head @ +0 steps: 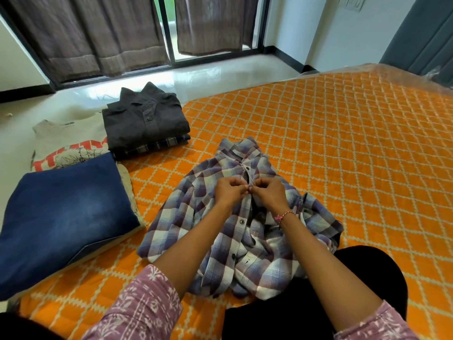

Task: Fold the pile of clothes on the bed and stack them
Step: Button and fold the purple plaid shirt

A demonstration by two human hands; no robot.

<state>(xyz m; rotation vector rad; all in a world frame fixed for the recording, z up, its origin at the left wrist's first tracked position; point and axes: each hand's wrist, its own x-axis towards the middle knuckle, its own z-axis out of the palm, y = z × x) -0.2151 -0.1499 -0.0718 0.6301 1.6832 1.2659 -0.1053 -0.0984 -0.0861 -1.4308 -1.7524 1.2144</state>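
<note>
Both grips, left hand (229, 191) and right hand (268, 192), pinch plaid shirt (215, 231) placket mid-bed (343, 143), buttoning before folding.

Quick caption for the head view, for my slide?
Both hands, left hand and right hand, pinch the plaid shirt placket on the orange bed.

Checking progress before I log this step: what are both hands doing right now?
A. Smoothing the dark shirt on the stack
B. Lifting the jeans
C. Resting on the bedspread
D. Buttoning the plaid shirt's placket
D: the left hand and right hand pinch together at the front placket of the plaid shirt, apart from the jeans and dark shirt.
</note>
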